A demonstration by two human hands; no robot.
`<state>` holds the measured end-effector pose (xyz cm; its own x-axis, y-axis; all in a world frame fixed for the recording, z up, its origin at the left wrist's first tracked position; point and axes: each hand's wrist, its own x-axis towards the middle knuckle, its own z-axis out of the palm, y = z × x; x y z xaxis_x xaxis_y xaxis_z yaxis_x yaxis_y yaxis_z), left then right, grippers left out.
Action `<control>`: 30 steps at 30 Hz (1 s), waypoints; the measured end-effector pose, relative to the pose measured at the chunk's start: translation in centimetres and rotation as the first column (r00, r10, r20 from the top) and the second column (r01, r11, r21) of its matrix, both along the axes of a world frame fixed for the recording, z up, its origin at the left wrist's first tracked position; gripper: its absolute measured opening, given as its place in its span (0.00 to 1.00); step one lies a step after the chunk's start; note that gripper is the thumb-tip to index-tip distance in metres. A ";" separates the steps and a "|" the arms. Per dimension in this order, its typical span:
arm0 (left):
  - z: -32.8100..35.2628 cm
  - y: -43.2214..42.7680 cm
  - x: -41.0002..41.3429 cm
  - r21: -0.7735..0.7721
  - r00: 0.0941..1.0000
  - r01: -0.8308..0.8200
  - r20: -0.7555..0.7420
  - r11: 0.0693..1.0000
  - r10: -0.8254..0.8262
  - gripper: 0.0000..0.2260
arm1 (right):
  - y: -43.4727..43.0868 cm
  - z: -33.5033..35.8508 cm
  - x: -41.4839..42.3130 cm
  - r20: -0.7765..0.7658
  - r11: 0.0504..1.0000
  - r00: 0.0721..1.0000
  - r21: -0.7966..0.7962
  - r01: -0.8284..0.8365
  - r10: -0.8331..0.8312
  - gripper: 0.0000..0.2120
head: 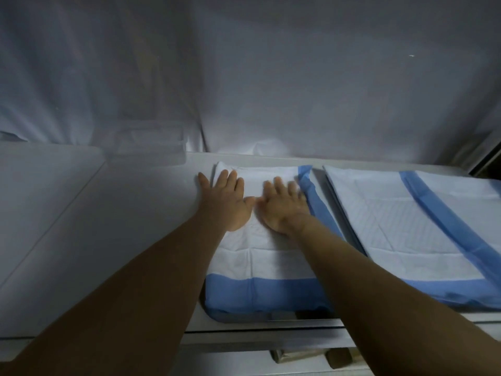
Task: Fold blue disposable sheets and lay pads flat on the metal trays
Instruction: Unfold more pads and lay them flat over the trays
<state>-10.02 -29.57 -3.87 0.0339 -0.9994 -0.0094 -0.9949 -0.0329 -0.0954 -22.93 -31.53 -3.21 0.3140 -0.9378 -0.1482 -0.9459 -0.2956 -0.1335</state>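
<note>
Two hands, two pads: both palms flat on the left pad.
Left hand (227,202) is spread at the far-left corner of the left pad (271,256), fingers straight, little finger off it on the white counter (108,213). Right hand (282,204) lies beside it, fingers straight, thumbs nearly touching, gripping nothing. Just right of that pad, a second blue-bordered pad (401,221) lies flat.

Dim rm; pale draped sheet (244,77) behind counter (81,213).
</note>
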 end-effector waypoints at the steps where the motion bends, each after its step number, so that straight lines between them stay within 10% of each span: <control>1: 0.0 0.1 -0.1 0.000 1.000 0.001 0.005 1.000 -0.001 0.27 | 0.8 0.1 0.0 0.002 0.998 0.998 0.012 -0.068 0.068 0.26; 24: 2.6 13.4 -1.6 0.268 0.985 0.098 0.113 0.958 -0.132 0.41 | 5.6 0.6 -2.3 -0.105 0.996 0.993 -0.061 -0.068 0.061 0.25; 30: 3.7 14.2 -2.3 0.370 0.993 0.076 0.054 0.926 -0.103 0.38 | 12.7 2.1 1.0 0.341 0.936 0.923 0.228 -0.267 0.180 0.25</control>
